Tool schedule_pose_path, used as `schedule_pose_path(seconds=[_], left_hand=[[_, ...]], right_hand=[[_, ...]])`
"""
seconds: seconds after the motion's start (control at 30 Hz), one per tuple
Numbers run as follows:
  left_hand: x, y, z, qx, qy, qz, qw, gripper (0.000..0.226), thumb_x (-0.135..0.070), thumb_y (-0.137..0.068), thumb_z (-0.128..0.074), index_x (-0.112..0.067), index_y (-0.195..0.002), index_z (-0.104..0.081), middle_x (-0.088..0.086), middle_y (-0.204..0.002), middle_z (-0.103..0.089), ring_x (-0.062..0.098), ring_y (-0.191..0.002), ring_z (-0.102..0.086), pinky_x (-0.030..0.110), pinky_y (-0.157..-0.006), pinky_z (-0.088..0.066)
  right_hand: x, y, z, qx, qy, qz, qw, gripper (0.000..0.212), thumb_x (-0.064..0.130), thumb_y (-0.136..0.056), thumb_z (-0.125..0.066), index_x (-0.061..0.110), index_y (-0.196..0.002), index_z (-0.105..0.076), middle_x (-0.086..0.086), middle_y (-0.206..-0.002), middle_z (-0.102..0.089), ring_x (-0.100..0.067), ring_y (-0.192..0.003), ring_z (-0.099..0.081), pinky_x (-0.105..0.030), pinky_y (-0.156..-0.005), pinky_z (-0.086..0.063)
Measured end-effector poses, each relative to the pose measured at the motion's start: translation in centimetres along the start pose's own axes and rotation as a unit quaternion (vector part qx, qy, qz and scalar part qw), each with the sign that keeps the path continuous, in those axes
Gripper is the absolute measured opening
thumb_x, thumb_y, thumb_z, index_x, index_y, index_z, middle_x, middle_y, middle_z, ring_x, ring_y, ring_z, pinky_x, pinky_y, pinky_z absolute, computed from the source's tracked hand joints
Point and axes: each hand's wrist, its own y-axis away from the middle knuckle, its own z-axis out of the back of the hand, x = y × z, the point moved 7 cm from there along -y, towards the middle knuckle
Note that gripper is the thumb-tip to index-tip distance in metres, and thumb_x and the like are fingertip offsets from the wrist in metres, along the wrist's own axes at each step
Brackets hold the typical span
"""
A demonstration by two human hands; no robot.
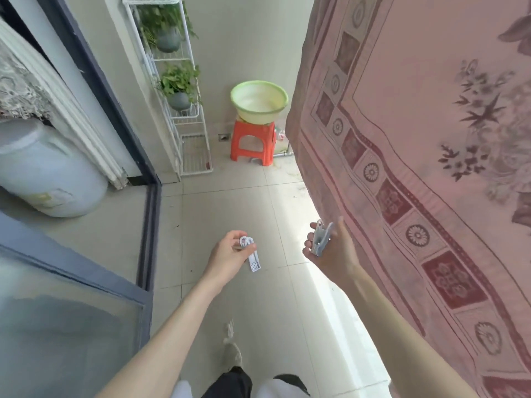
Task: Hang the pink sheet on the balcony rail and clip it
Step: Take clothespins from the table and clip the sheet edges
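pink sheet (416,139) hangs draped on the right, rail itself out of view. left hand (230,254) pinches a white clip (253,258); right hand (330,248) cradles a grey clip (321,238) in loosely curled fingers, close to the sheet's edge, likely ready for pinning. no legible writing.

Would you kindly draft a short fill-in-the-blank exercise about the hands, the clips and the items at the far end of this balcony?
1. The left hand pinches a white plastic clothes ____.
2. The right hand holds a grey clip right beside the hanging ____ floral sheet.
3. The green plastic basin sits on top of an orange plastic ____.
4. The white wire rack carries two potted ____.

Missing words: clip; pink; stool; plants
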Motion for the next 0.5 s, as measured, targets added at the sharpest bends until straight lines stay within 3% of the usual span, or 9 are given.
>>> schedule_pose_path(seconds=[0.07,0.23,0.27,0.4,0.5], left_hand=[[-3.2,-4.0,0.9,0.001,0.003,-0.021,1.000,0.021,-0.025,-0.085,-0.063,-0.021,-0.105,-0.056,0.003,-0.107,-0.065,0.020,-0.094,-0.064,0.041,-0.091,-0.050],[-7.7,-13.2,2.2,0.009,0.032,-0.017,0.999,0.011,-0.022,-0.086,-0.062,-0.022,-0.096,-0.057,0.004,-0.102,-0.068,0.016,-0.080,-0.063,0.026,-0.077,-0.050],[-8.1,-15.3,2.3,0.013,0.051,-0.003,0.999,0.011,-0.018,-0.086,-0.062,-0.020,-0.095,-0.057,0.006,-0.102,-0.068,0.017,-0.077,-0.063,0.023,-0.076,-0.050],[-11.1,-24.7,1.9,-0.007,0.137,0.033,0.990,0.016,-0.009,-0.083,-0.064,-0.007,-0.098,-0.061,0.013,-0.100,-0.066,0.020,-0.076,-0.068,0.035,-0.092,-0.051],[-15.4,-31.7,1.2,-0.002,0.187,0.045,0.981,0.015,0.000,-0.083,-0.062,-0.002,-0.098,-0.059,0.015,-0.097,-0.063,0.019,-0.080,-0.066,0.021,-0.080,-0.055]], right_hand=[[1.7,-2.8,-2.7,-0.015,0.101,0.031,0.994,0.043,0.053,-0.092,-0.040,0.012,-0.088,-0.052,-0.001,-0.064,-0.046,-0.014,-0.051,-0.043,-0.026,-0.060,-0.038],[5.5,-9.9,-7.4,-0.028,0.228,0.073,0.971,0.020,0.025,-0.095,-0.046,0.007,-0.093,-0.053,-0.005,-0.067,-0.049,-0.018,-0.047,-0.042,-0.029,-0.057,-0.041],[6.3,-11.5,-8.0,-0.030,0.247,0.073,0.966,0.018,0.023,-0.095,-0.047,0.007,-0.096,-0.054,-0.004,-0.067,-0.050,-0.018,-0.047,-0.043,-0.030,-0.058,-0.042],[10.8,-19.1,-9.9,-0.025,0.323,0.093,0.942,0.010,0.015,-0.094,-0.050,0.011,-0.099,-0.058,-0.002,-0.073,-0.057,-0.019,-0.052,-0.046,-0.030,-0.059,-0.041],[15.5,-25.3,-12.4,-0.010,0.339,0.095,0.936,0.014,0.004,-0.089,-0.051,0.014,-0.093,-0.061,-0.002,-0.073,-0.055,-0.017,-0.052,-0.044,-0.029,-0.056,-0.037]])
